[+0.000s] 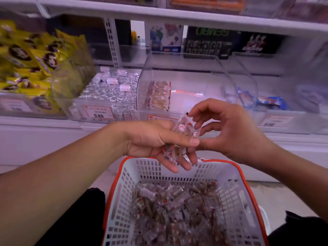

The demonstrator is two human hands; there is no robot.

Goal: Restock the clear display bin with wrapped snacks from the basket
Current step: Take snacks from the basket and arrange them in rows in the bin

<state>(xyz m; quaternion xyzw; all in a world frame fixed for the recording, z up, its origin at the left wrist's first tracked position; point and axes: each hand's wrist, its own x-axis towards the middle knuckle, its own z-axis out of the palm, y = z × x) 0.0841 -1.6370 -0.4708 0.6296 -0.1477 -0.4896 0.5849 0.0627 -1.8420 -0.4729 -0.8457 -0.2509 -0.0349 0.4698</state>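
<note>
Your left hand (pixel 152 139) grips a bundle of wrapped snacks (pixel 184 132) above the basket (pixel 124 174); your right hand (pixel 229 128) hovers beside it, fingers loosely curled, empty. Clear display bin (pixel 186 68): directly ahead and above both hands, few snacks stacked at its left wall.

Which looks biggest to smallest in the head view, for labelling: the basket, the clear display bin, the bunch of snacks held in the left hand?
1. basket, though it sits nearest the camera.
2. clear display bin, farther off, so true size is unsure.
3. bunch of snacks gripped in the left hand.
</note>
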